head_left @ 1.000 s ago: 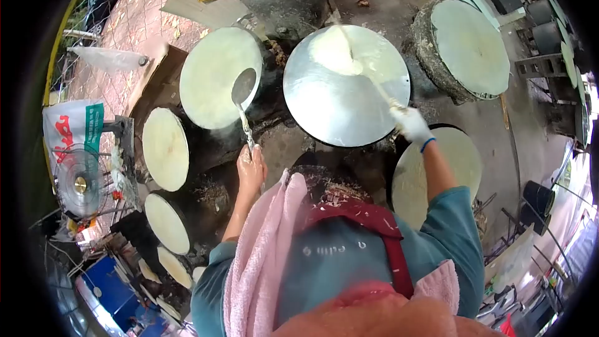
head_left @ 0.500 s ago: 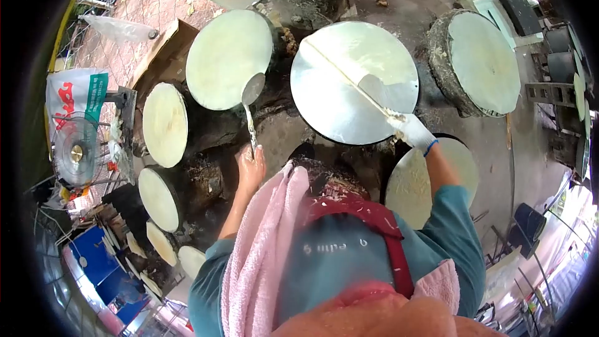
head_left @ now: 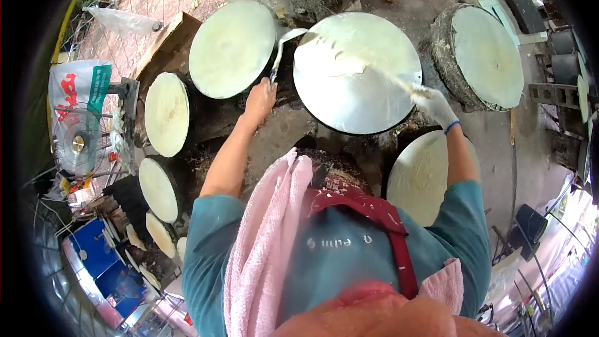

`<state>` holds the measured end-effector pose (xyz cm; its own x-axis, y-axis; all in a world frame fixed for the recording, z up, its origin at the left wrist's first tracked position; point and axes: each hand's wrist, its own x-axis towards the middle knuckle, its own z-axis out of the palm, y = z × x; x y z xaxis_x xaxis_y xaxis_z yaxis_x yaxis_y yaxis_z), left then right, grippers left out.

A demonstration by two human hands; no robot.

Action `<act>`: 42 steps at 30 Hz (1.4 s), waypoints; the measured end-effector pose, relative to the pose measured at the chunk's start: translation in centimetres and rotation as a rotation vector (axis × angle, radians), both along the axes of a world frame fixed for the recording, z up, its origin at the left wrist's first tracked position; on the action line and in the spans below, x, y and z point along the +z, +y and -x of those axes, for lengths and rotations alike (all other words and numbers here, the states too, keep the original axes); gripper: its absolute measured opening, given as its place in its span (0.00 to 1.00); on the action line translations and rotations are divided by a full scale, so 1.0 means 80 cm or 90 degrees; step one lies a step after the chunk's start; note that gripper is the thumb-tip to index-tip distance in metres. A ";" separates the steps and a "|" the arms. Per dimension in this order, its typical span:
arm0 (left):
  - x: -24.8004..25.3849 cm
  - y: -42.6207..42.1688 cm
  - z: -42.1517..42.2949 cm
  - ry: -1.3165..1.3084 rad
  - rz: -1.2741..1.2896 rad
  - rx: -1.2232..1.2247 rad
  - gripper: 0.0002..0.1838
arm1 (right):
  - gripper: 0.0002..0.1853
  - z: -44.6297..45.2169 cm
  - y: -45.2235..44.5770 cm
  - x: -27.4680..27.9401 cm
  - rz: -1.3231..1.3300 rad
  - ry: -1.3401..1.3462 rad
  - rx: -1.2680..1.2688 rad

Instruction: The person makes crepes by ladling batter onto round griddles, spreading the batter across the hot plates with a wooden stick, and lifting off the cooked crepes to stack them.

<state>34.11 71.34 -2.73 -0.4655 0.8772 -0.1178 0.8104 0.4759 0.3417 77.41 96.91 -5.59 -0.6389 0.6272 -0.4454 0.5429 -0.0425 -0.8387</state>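
- Head view: gloved right hand (head_left: 435,106) grips a batter-coated tool (head_left: 399,83), its long axis slanting forward-left over the griddle (head_left: 365,112)
- Batter (head_left: 334,57) lies ahead-left of that grip
- Left hand (head_left: 259,101) closes round a ladle (head_left: 281,52) near the rim

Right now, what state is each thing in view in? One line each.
Central griddle: partly coated, lower part bare metal
Batter: spread unevenly
Upper-left round sheet: spread flat
Left hand: bare, fingers closed on a long-handled tool
Right hand: gloved, fingers closed on a stick-like tool, blurred
Pink towel: draped
Fan: upright, spinning or not unclear
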 end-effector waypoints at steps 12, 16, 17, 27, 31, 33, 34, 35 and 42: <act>0.033 -0.130 -0.045 -0.069 0.197 -0.157 0.11 | 0.14 -0.022 -0.124 0.034 0.298 -0.020 -0.014; 0.031 -0.152 -0.066 -0.284 0.184 -0.201 0.12 | 0.14 -0.007 -0.258 0.042 0.665 0.261 -0.301; 0.042 -0.143 -0.055 -0.332 0.175 -0.219 0.11 | 0.13 0.035 -0.287 0.052 0.623 0.227 -0.359; 0.102 -0.175 0.088 -0.390 -0.201 -0.062 0.11 | 0.18 0.420 -0.352 -0.047 0.090 -0.028 -0.555; 0.070 -0.221 0.119 -0.479 -0.113 0.000 0.12 | 0.21 0.367 -0.373 -0.068 0.116 -0.143 -0.681; 0.055 -0.240 0.124 -0.496 -0.113 0.012 0.12 | 0.19 0.342 -0.378 0.010 0.121 -0.181 -0.735; 0.063 -0.245 0.120 -0.523 -0.105 0.037 0.12 | 0.19 0.328 -0.375 0.006 0.140 -0.108 -0.765; 0.070 -0.248 0.114 -0.550 -0.097 0.064 0.12 | 0.19 0.317 -0.373 0.004 0.160 -0.035 -0.789; 0.056 -0.263 0.072 -0.581 -0.172 0.102 0.13 | 0.24 0.263 -0.391 0.011 -0.083 -0.404 -0.361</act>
